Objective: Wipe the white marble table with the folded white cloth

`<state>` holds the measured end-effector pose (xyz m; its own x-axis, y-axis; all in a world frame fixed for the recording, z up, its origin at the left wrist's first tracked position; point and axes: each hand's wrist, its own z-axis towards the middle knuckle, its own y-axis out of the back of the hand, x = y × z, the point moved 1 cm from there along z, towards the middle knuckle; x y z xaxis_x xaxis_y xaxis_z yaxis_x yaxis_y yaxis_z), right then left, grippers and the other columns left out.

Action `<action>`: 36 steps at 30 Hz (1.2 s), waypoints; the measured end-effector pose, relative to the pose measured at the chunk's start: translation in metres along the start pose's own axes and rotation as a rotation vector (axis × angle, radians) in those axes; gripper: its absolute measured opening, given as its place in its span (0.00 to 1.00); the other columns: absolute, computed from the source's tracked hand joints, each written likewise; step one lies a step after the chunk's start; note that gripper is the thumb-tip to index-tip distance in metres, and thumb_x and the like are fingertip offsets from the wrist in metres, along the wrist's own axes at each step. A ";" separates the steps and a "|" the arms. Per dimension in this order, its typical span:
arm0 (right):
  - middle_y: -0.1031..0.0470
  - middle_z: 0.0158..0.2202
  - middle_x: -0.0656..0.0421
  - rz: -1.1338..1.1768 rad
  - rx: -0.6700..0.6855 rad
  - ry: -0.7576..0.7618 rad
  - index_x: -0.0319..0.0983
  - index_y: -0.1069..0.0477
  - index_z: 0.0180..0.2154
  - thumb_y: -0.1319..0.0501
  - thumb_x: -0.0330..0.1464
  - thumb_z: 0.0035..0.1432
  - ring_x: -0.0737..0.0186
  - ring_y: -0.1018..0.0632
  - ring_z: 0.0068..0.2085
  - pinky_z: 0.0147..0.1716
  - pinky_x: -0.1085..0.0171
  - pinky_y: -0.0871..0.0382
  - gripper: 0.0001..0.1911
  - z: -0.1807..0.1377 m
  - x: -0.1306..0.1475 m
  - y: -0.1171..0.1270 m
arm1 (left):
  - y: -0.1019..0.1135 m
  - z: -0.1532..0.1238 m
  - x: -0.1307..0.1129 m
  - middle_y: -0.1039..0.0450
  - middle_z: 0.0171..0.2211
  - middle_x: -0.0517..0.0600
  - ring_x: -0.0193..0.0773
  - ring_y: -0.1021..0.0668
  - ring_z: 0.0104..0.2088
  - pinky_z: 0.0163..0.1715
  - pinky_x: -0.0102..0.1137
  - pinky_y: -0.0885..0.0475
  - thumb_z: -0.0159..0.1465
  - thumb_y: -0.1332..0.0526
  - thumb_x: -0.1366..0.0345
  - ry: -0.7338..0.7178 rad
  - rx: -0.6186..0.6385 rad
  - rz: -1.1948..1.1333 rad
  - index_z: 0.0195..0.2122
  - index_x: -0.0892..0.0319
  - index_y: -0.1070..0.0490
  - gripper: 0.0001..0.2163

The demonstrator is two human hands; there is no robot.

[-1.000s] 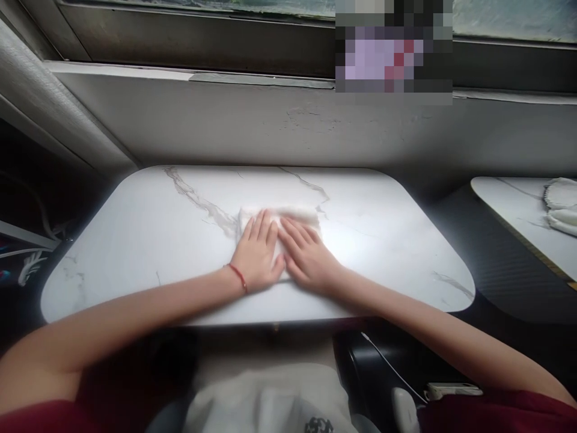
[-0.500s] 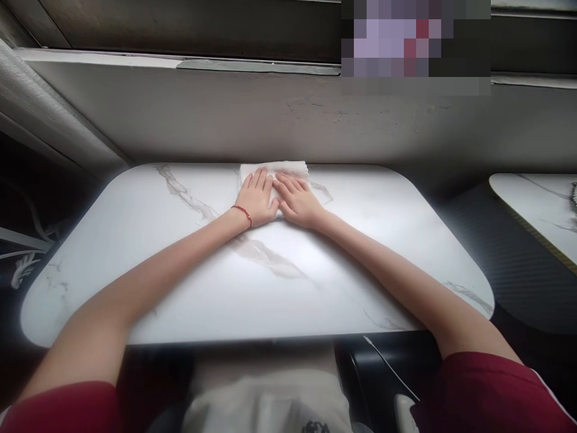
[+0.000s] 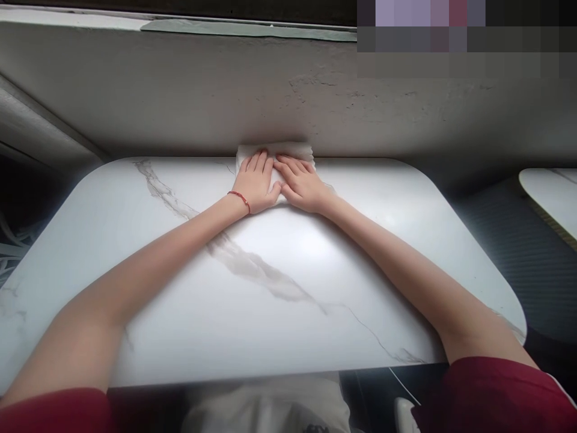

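Note:
A white cloth (image 3: 276,148) with a scalloped right edge lies at the far edge of the white marble-patterned table (image 3: 252,325), its back part reaching the wall. My left hand (image 3: 255,183), with a red bracelet at the wrist, presses flat on the cloth's left half, fingers stretched forward. My right hand (image 3: 300,183) lies flat on the right half, fingers pointing away and to the left. The two thumbs nearly meet over the cloth's near part. Palms and fingers cover most of its middle.
A grey wall (image 3: 180,90) rises right behind the table's far edge. To the right stands another white tabletop (image 3: 552,186) beyond a dark ribbed surface (image 3: 505,228). Below the near edge are a white cable (image 3: 403,385) and a white object (image 3: 406,415).
Both hands have pushed the cloth slightly farther forward, so its back edge now reaches up against the wall. The camera view has moved closer over the table.

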<state>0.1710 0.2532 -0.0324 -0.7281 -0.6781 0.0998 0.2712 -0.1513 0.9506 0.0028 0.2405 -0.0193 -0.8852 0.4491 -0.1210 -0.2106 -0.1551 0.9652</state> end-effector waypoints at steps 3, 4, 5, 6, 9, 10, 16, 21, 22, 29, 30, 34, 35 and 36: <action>0.41 0.70 0.45 0.040 -0.022 0.021 0.32 0.44 0.68 0.57 0.38 0.70 0.47 0.40 0.70 0.67 0.46 0.47 0.31 0.000 -0.003 -0.001 | 0.002 0.000 -0.001 0.49 0.71 0.68 0.56 0.45 0.72 0.70 0.48 0.54 0.69 0.50 0.58 0.010 0.020 0.004 0.67 0.74 0.44 0.30; 0.41 0.70 0.45 0.049 -0.029 0.025 0.33 0.44 0.68 0.57 0.38 0.69 0.46 0.40 0.70 0.67 0.46 0.47 0.31 0.000 -0.004 -0.002 | 0.002 -0.001 -0.002 0.49 0.71 0.68 0.56 0.46 0.72 0.70 0.48 0.54 0.69 0.50 0.58 0.012 0.022 0.003 0.67 0.74 0.44 0.30; 0.41 0.70 0.45 0.056 -0.036 0.029 0.33 0.43 0.68 0.57 0.39 0.69 0.46 0.40 0.70 0.67 0.45 0.47 0.31 0.000 -0.004 -0.002 | 0.003 -0.001 -0.002 0.49 0.71 0.68 0.56 0.46 0.72 0.70 0.48 0.54 0.68 0.50 0.58 0.013 0.021 0.001 0.67 0.75 0.44 0.30; 0.41 0.70 0.45 0.060 -0.041 0.031 0.33 0.43 0.68 0.57 0.39 0.69 0.46 0.40 0.70 0.67 0.45 0.47 0.31 0.000 -0.004 -0.003 | 0.003 -0.001 -0.002 0.49 0.71 0.68 0.57 0.45 0.72 0.70 0.49 0.54 0.68 0.50 0.58 0.012 0.018 -0.001 0.67 0.75 0.43 0.30; 0.41 0.70 0.45 0.047 -0.037 0.027 0.33 0.43 0.68 0.57 0.38 0.69 0.45 0.40 0.70 0.67 0.45 0.46 0.31 -0.001 -0.003 -0.002 | 0.003 -0.001 -0.002 0.47 0.71 0.69 0.56 0.44 0.71 0.70 0.48 0.52 0.68 0.51 0.58 0.007 0.002 -0.005 0.66 0.75 0.42 0.30; 0.41 0.70 0.44 0.037 -0.032 0.021 0.32 0.43 0.68 0.57 0.38 0.69 0.46 0.40 0.70 0.67 0.45 0.46 0.31 -0.001 -0.002 -0.002 | 0.003 -0.001 -0.002 0.46 0.70 0.68 0.55 0.44 0.71 0.70 0.47 0.52 0.68 0.51 0.58 0.005 -0.007 -0.007 0.65 0.75 0.41 0.30; 0.41 0.70 0.45 0.036 -0.038 -0.007 0.33 0.43 0.68 0.56 0.36 0.68 0.46 0.39 0.69 0.66 0.45 0.46 0.30 -0.004 0.003 0.003 | 0.003 -0.005 0.001 0.43 0.69 0.67 0.55 0.42 0.71 0.70 0.46 0.50 0.68 0.51 0.57 -0.040 -0.034 -0.006 0.65 0.72 0.40 0.29; 0.40 0.69 0.43 0.084 -0.024 -0.046 0.30 0.40 0.67 0.53 0.35 0.65 0.46 0.39 0.69 0.67 0.46 0.46 0.32 -0.006 0.011 0.007 | 0.007 -0.009 0.001 0.47 0.70 0.69 0.56 0.44 0.71 0.70 0.47 0.52 0.69 0.52 0.55 -0.064 0.019 0.037 0.68 0.77 0.46 0.33; 0.40 0.69 0.43 0.087 -0.022 -0.069 0.29 0.40 0.67 0.52 0.35 0.64 0.46 0.38 0.69 0.67 0.46 0.46 0.32 -0.008 0.014 0.007 | 0.008 -0.011 0.001 0.47 0.71 0.70 0.56 0.44 0.71 0.70 0.47 0.52 0.69 0.52 0.55 -0.073 0.027 0.044 0.68 0.78 0.46 0.33; 0.43 0.71 0.44 0.027 -0.040 -0.209 0.29 0.43 0.68 0.54 0.35 0.66 0.45 0.40 0.70 0.68 0.46 0.49 0.32 -0.033 0.043 0.011 | 0.009 -0.023 -0.004 0.45 0.70 0.67 0.55 0.42 0.71 0.69 0.48 0.50 0.69 0.51 0.57 -0.218 0.008 0.016 0.68 0.73 0.43 0.31; 0.43 0.71 0.43 0.017 -0.037 -0.220 0.29 0.43 0.68 0.54 0.35 0.67 0.45 0.40 0.70 0.68 0.46 0.49 0.32 -0.039 0.047 0.012 | 0.010 -0.026 -0.007 0.46 0.71 0.68 0.55 0.43 0.71 0.69 0.48 0.50 0.69 0.50 0.57 -0.229 0.011 0.014 0.68 0.74 0.44 0.31; 0.43 0.71 0.42 -0.020 -0.036 -0.242 0.26 0.43 0.68 0.55 0.34 0.67 0.45 0.41 0.70 0.68 0.47 0.50 0.32 -0.069 0.059 0.018 | 0.010 -0.041 -0.029 0.48 0.71 0.68 0.55 0.45 0.72 0.70 0.47 0.52 0.69 0.50 0.57 -0.262 0.046 0.015 0.68 0.76 0.45 0.32; 0.43 0.71 0.41 -0.029 -0.041 -0.241 0.26 0.43 0.68 0.55 0.34 0.67 0.44 0.41 0.70 0.68 0.47 0.50 0.32 -0.079 0.060 0.020 | 0.010 -0.046 -0.037 0.48 0.71 0.69 0.55 0.45 0.72 0.70 0.47 0.52 0.69 0.50 0.57 -0.269 0.051 0.013 0.68 0.77 0.46 0.32; 0.43 0.71 0.41 -0.036 -0.048 -0.235 0.27 0.43 0.68 0.55 0.34 0.67 0.44 0.41 0.70 0.68 0.46 0.49 0.32 -0.090 0.061 0.022 | 0.010 -0.052 -0.046 0.49 0.71 0.69 0.55 0.45 0.72 0.70 0.47 0.52 0.69 0.50 0.57 -0.274 0.053 0.010 0.68 0.77 0.46 0.32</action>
<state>0.1889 0.1437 -0.0320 -0.8631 -0.4861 0.1370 0.2679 -0.2108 0.9401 0.0202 0.1726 -0.0161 -0.7404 0.6702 -0.0510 -0.1737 -0.1175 0.9778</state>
